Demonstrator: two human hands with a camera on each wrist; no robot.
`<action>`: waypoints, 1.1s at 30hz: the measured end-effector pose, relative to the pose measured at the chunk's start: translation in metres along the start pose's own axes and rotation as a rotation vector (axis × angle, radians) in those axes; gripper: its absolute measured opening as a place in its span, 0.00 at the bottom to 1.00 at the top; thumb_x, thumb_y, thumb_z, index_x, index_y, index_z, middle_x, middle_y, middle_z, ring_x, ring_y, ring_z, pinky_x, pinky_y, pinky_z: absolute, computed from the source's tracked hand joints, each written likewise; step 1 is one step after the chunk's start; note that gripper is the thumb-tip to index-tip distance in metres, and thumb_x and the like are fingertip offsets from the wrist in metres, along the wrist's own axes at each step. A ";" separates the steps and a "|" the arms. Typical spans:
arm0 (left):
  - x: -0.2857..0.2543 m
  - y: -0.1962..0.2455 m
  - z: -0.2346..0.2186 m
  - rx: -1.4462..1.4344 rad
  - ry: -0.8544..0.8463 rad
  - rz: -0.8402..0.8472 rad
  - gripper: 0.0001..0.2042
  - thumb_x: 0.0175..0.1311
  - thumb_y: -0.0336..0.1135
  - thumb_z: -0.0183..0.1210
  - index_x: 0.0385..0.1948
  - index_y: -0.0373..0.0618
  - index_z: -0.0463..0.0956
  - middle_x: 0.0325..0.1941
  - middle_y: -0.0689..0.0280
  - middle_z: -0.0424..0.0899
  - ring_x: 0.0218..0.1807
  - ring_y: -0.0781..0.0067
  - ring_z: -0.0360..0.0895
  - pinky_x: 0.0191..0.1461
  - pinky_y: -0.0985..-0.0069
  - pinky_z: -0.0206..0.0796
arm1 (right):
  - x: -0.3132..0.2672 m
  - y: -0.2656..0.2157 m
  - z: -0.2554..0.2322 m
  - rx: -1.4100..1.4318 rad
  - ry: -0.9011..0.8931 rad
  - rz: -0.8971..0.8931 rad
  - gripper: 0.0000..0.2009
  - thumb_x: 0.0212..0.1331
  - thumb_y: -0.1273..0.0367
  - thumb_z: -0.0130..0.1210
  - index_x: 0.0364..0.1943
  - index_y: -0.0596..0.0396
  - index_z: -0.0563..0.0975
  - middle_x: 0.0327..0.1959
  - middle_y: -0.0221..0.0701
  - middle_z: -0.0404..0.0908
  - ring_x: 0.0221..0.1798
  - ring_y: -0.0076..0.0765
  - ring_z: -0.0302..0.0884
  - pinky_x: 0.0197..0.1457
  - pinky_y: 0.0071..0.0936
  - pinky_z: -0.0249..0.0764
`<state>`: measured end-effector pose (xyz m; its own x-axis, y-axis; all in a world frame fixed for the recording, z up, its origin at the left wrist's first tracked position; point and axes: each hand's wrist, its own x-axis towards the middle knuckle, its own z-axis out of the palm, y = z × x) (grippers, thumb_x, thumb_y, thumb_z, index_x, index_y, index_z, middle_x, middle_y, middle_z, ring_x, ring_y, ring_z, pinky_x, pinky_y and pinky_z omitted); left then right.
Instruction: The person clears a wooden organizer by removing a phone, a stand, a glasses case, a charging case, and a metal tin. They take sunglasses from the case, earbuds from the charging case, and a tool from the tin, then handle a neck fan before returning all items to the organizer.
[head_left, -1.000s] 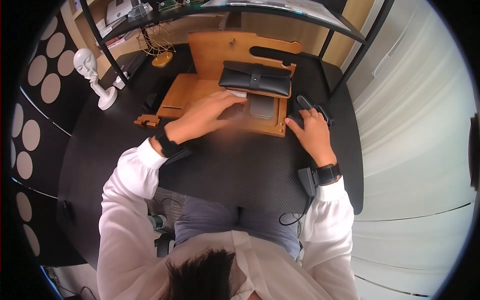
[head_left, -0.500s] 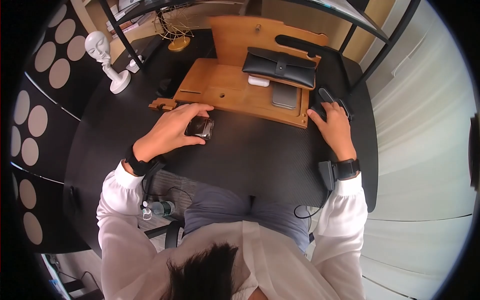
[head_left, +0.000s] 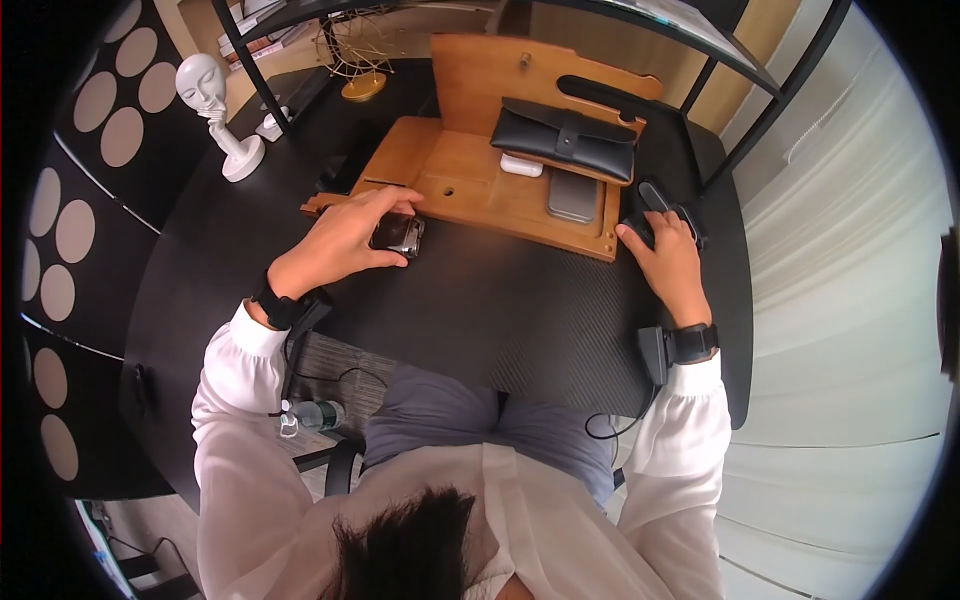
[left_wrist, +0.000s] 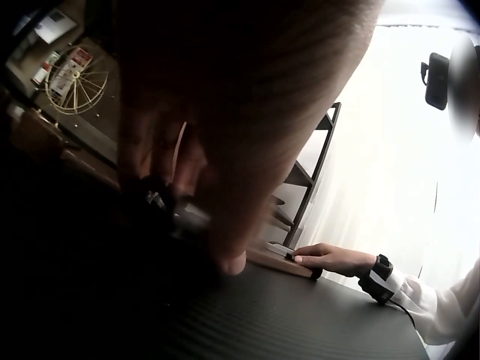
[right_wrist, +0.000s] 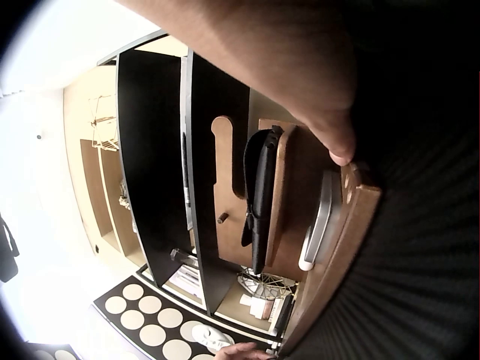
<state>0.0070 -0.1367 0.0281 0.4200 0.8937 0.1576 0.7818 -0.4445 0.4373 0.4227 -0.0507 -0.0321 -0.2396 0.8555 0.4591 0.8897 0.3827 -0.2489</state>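
Two hands, one wristwatch
Our left hand (head_left: 340,245) pinches the wristwatch (head_left: 399,236) on the tabletop (head_left: 500,310); our right hand (head_left: 668,262) rests, grip released, on one mouse (head_left: 640,228).

A dark, curved tabletop (head_left: 520,320) with a fine woven texture. On it toward the back sits a wooden organizer stand (head_left: 470,185); to its left stand a white face-shaped figurine (head_left: 215,110) and a gold wire ornament (head_left: 352,55). A small dark watch (head_left: 400,235) lies just before the stand, and a black device (head_left: 655,205) beside its right end.

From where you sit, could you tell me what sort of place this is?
Probably a home office or study: a black desk, a wooden organiser holding a phone and a case, with shelves behind.
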 end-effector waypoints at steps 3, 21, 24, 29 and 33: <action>0.003 0.004 0.000 -0.018 0.003 0.019 0.39 0.47 0.30 0.77 0.65 0.44 0.69 0.55 0.63 0.84 0.60 0.62 0.80 0.64 0.68 0.70 | 0.000 0.000 0.001 0.014 0.013 0.003 0.28 0.63 0.51 0.64 0.51 0.65 0.83 0.47 0.47 0.83 0.51 0.54 0.78 0.57 0.44 0.75; 0.087 0.127 0.070 -0.003 0.151 0.338 0.32 0.46 0.36 0.76 0.58 0.51 0.74 0.52 0.65 0.83 0.54 0.55 0.80 0.53 0.62 0.73 | -0.010 -0.055 -0.041 1.296 -0.489 0.176 0.17 0.65 0.66 0.67 0.54 0.60 0.82 0.41 0.29 0.87 0.40 0.18 0.81 0.41 0.19 0.77; 0.095 0.136 0.079 -0.072 0.140 0.430 0.33 0.46 0.37 0.77 0.58 0.50 0.73 0.51 0.62 0.84 0.54 0.54 0.81 0.53 0.61 0.73 | -0.022 -0.038 -0.050 1.289 -0.546 0.280 0.16 0.65 0.67 0.67 0.53 0.60 0.83 0.43 0.29 0.88 0.42 0.19 0.83 0.42 0.19 0.79; 0.114 0.149 0.094 -0.206 0.004 0.401 0.36 0.47 0.39 0.78 0.60 0.47 0.70 0.48 0.59 0.84 0.52 0.55 0.82 0.54 0.62 0.73 | -0.044 0.007 -0.073 1.211 -0.389 0.419 0.16 0.63 0.69 0.67 0.53 0.62 0.83 0.42 0.31 0.88 0.43 0.22 0.84 0.44 0.21 0.81; 0.132 0.161 0.110 -0.202 -0.015 0.359 0.34 0.49 0.42 0.77 0.59 0.48 0.70 0.48 0.60 0.84 0.53 0.56 0.82 0.54 0.62 0.72 | -0.056 0.053 -0.074 1.272 -0.120 0.519 0.14 0.58 0.76 0.70 0.47 0.59 0.80 0.40 0.32 0.87 0.43 0.23 0.84 0.50 0.20 0.80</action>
<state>0.2390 -0.0968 0.0218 0.6571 0.6828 0.3194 0.4788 -0.7054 0.5227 0.5123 -0.1040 -0.0075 -0.0822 0.9965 0.0152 -0.0620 0.0101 -0.9980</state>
